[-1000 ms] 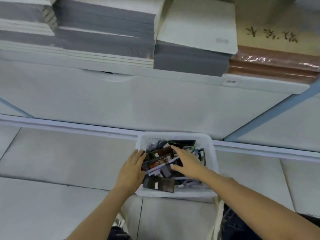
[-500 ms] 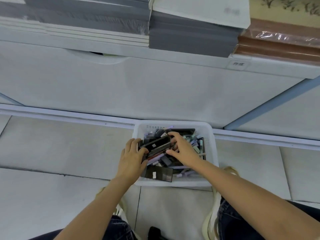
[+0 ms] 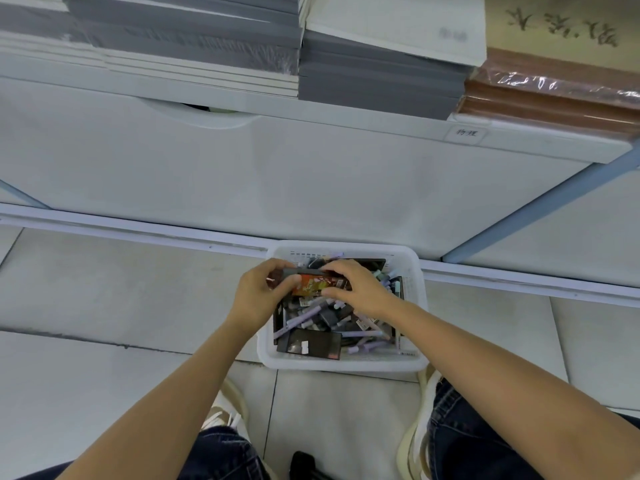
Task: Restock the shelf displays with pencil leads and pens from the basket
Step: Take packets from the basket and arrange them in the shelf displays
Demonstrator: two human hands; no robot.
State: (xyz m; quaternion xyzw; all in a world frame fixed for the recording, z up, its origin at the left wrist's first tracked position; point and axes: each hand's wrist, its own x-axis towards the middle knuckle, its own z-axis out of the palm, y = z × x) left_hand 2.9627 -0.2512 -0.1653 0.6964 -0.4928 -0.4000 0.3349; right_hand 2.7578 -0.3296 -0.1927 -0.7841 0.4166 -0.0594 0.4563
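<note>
Fingers [image 3: 277,265] of the left hand [image 3: 258,294] curl over the far edge of a small bundle of flat packs [image 3: 311,285], thumb pressed against the near side. The right hand [image 3: 362,289] pinches the other end the same way, its fingers [image 3: 337,268] on top and its thumb underneath. At least two packs show in the bundle, a dark one behind and one printed orange-brown in front; more cannot be told. Both hands hold it just above the far half of one white basket [image 3: 346,366].

Beneath them the basket holds a jumble of lilac pens [image 3: 311,311], too tangled to count, and one dark flat box [image 3: 313,342] against its near wall.

Its far rim sits just beside the pale rail [image 3: 138,232] at the foot of the shelf [image 3: 311,174]. Two shoes bracket its near side: the right shoe [image 3: 417,431] close to the near right corner, the left shoe [image 3: 225,408] near the left corner. Bare floor tile [image 3: 121,289] stretches to the left of the basket, with a narrower strip to its right.

On the shelf top lie at least three stacks of notebooks [image 3: 377,74], grey, white and brown, and one small label [image 3: 466,133] on the front lip.
</note>
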